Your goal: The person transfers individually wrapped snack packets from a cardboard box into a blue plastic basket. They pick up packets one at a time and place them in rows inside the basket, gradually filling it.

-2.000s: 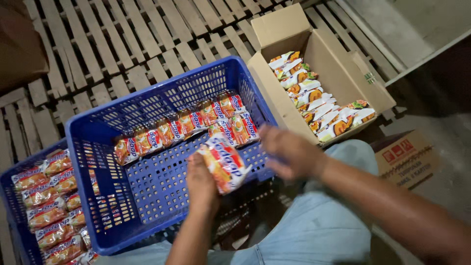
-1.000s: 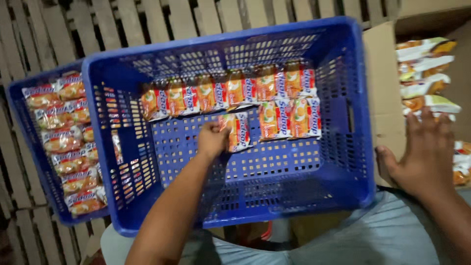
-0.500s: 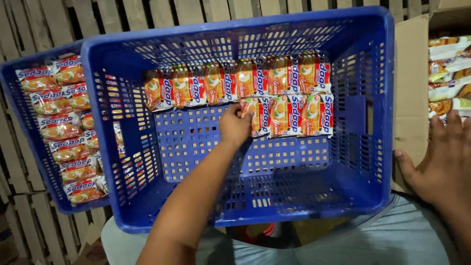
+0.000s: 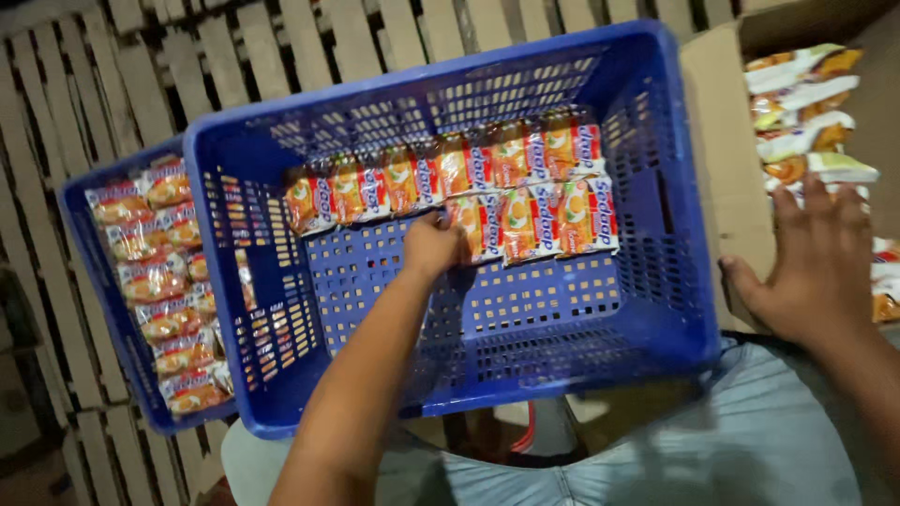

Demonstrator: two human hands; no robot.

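Bright blue crate point(image 4: 656, 309) with a grid of slots, orange, red and white noodle packets point(image 4: 525, 211) inside, second blue crate point(image 4: 94, 281) of orange packets point(image 4: 159, 281), plain brown cardboard box point(image 4: 727, 141), yellow-and-white packets point(image 4: 806, 112), pale wooden slats point(image 4: 141, 75), light blue trousers point(image 4: 731, 440).

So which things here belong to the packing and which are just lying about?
In use:
left hand
noodle packets
blue crate
right hand
cardboard box

Lying about:
second blue crate, already filled
wooden pallet
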